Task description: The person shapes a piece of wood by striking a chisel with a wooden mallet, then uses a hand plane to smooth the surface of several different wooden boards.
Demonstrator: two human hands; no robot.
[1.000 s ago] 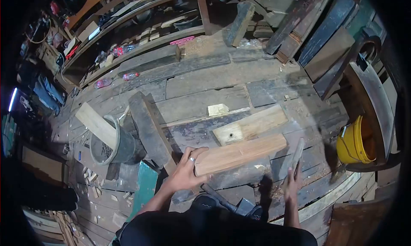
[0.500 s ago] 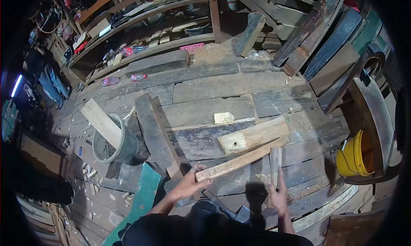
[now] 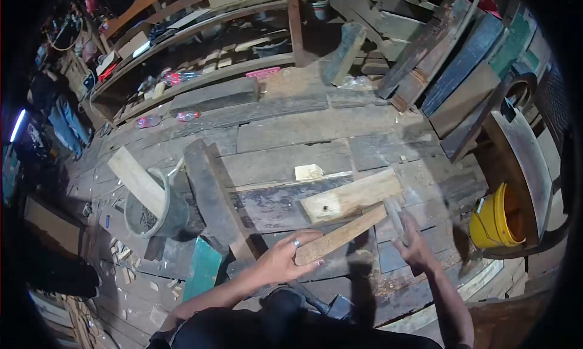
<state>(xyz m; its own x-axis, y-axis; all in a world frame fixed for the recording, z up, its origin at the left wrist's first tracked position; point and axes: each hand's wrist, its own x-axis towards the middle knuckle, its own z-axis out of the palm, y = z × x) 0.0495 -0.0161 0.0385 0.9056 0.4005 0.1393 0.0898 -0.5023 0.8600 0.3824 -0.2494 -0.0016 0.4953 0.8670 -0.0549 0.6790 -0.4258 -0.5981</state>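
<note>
My left hand (image 3: 289, 258), with a ring on one finger, grips the near end of a narrow wooden strip (image 3: 343, 233) that slants up to the right. My right hand (image 3: 414, 249) is closed around a short grey wooden piece (image 3: 396, 218), slightly blurred, whose upper end is at the strip's far end. Just beyond them a pale board (image 3: 352, 195) with a dark hole lies on the planks. A hammer (image 3: 340, 306) lies near my body, partly hidden.
On the left stand a grey bucket (image 3: 173, 206) holding a board and a thick dark beam (image 3: 212, 191). A green board (image 3: 202, 270) lies nearby. A yellow bucket (image 3: 489, 218) stands right. Another person (image 3: 64, 118) is at the far left.
My left hand has moved right and slightly up with the strip. My right hand has shifted right and up, tilting the short piece. The view has moved slightly.
</note>
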